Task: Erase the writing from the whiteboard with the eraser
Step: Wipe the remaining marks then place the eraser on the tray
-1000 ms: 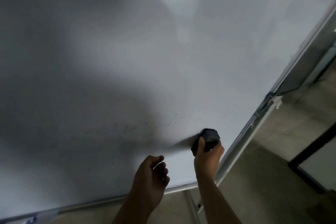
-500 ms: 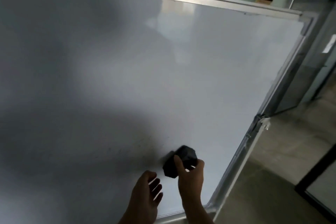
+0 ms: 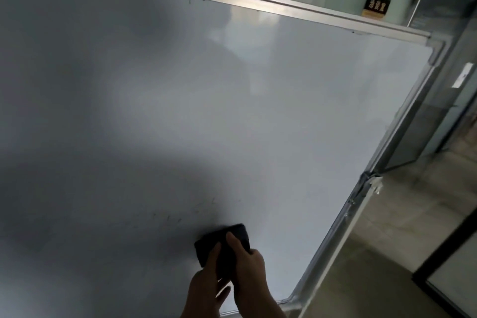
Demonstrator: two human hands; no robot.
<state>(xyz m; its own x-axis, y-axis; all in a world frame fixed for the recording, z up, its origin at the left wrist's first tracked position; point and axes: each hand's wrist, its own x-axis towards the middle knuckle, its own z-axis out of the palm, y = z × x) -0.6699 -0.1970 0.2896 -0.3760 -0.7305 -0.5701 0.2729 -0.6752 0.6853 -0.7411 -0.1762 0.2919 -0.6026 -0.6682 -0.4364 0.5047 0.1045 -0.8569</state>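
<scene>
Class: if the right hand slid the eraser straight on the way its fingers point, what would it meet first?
Probably the faint marks just above the eraser held by the right hand; beyond, bare whiteboard.

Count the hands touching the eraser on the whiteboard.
2. The right hand grips the black eraser against the lower part of the whiteboard; the left hand, just beside it, reaches a finger up onto the eraser's lower left edge.
</scene>
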